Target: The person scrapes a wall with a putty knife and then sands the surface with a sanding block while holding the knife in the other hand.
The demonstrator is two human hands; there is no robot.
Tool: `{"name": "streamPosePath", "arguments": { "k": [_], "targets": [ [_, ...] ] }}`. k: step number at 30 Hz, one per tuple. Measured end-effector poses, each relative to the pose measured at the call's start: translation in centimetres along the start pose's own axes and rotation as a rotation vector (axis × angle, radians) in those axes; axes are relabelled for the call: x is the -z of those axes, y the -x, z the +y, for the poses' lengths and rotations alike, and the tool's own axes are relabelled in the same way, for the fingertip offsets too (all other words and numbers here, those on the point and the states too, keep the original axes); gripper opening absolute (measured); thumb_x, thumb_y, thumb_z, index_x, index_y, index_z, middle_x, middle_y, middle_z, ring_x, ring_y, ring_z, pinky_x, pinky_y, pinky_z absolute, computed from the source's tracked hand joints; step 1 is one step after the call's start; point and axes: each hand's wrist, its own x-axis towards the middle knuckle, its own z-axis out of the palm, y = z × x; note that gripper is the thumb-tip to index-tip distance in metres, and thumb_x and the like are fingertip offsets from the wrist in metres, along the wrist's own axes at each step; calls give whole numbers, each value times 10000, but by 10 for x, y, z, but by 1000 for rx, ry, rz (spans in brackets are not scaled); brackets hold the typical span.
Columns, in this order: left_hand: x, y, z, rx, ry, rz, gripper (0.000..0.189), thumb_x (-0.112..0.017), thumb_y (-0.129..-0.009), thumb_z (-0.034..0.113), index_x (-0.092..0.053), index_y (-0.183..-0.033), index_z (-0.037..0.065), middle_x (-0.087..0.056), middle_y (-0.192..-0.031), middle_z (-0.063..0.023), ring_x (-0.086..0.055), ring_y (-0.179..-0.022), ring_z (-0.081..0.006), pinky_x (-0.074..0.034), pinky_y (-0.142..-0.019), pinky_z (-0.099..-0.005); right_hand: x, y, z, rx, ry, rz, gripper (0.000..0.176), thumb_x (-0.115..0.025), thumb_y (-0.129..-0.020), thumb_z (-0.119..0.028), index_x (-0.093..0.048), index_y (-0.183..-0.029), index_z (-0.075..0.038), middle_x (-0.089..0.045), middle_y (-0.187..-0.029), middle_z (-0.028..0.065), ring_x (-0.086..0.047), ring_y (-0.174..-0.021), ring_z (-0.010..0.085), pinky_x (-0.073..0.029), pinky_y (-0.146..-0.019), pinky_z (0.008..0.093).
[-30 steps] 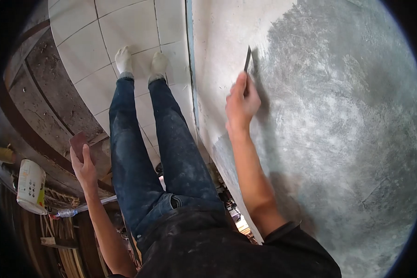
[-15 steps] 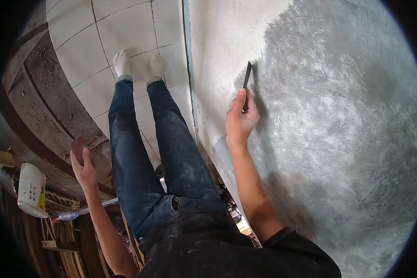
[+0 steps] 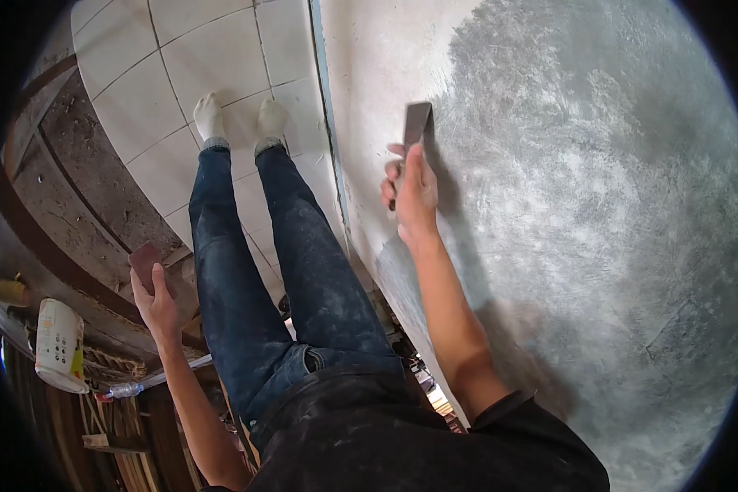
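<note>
My right hand (image 3: pixel 414 193) is closed round the handle of a putty knife (image 3: pixel 418 123). Its dark, flat blade points away from me, close over the edge where grey coating meets pale surface on the wall (image 3: pixel 566 246). The handle's end shows below my fingers. Away to the left, my left hand (image 3: pixel 156 305) grips a flat, reddish-brown rectangular piece (image 3: pixel 145 264) between thumb and fingers. That piece is well apart from the wall, over the dark ground beside the tiles.
My feet in pale socks (image 3: pixel 211 119) stand on the white tiled floor (image 3: pixel 213 49). A curved dark edge (image 3: pixel 49 246) borders the tiles at left. Beyond it are a white bucket (image 3: pixel 60 344), a plastic bottle (image 3: pixel 125 390) and wooden boards (image 3: pixel 115 444).
My right hand has shifted slightly left and turned, so the knife's blade now shows its flat face instead of its thin edge. The left hand keeps its hold, nearly still.
</note>
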Motion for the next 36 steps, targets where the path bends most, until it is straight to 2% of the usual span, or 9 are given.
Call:
{"name": "streamPosePath", "arguments": {
  "k": [3,9,12,15,21,24,29,32,36],
  "targets": [
    [2,-1,-9,16,-1,-15,462,-567,-988,277,-485,-1333,-19,-594,-1190,-114,-564,-1059,-207,-428,-935,-327,-13,-4,-10,29,-44,-71,501,-385,-1032,-477,-522,-1165,-13,-458,-733,-13,-410,-522,75,-342,-440,236],
    [1,4,-3,27,-15,-10,474,-567,-987,288,-482,-1340,-17,-592,-1205,-120,-563,-1089,-221,-424,-950,-336,3,11,-8,-181,-129,-69,544,-379,-1027,-496,-526,-1214,-6,-406,-666,-40,-361,-484,64,-317,-426,240],
    [-2,5,-3,-1,0,5,463,-566,-988,282,-487,-1335,-12,-595,-1197,-117,-563,-1083,-217,-426,-946,-334,-3,5,-10,-208,-179,-59,578,-393,-1013,-527,-525,-1240,-12,-371,-634,-53,-338,-467,58,-299,-417,240],
    [-7,7,0,-3,-9,27,453,-566,-988,277,-492,-1331,-11,-598,-1189,-113,-563,-1076,-209,-427,-942,-331,-6,2,-11,-190,-200,-71,585,-396,-996,-569,-545,-1163,-28,-353,-618,-58,-328,-456,54,-284,-403,234],
    [-5,7,-5,-40,-8,-9,446,-565,-988,274,-498,-1325,-11,-603,-1182,-108,-564,-1075,-202,-433,-936,-331,-3,2,-6,-140,-2,-11,527,-382,-986,-599,-494,-904,-90,-330,-594,-65,-315,-440,47,-275,-384,227],
    [-6,8,-3,-27,-2,-3,441,-562,-990,268,-498,-1326,-10,-603,-1191,-108,-562,-1082,-203,-430,-943,-331,-19,-18,-17,-65,-7,-43,510,-387,-986,-593,-481,-878,-103,-329,-592,-65,-315,-436,51,-277,-379,233],
    [-2,3,-16,26,24,22,440,-556,-992,264,-495,-1332,-10,-599,-1213,-112,-559,-1098,-202,-423,-957,-332,-10,-4,-5,-111,0,4,488,-385,-995,-574,-476,-868,-112,-338,-593,-58,-308,-428,58,-295,-384,234],
    [-5,5,-9,17,20,27,443,-559,-992,269,-495,-1332,-8,-599,-1204,-110,-561,-1089,-197,-425,-948,-327,-11,-18,-16,-60,106,-33,470,-375,-1013,-537,-474,-873,-99,-361,-615,-52,-328,-443,56,-307,-398,232],
    [0,4,-10,-4,7,-2,532,-564,-987,293,-428,-1419,15,-593,-1206,-101,-578,-1043,-182,-464,-889,-319,-33,-31,-14,77,26,-25,422,-369,-1039,-455,-471,-881,-78,-386,-649,-37,-354,-477,56,-316,-420,232]
  ]
}}
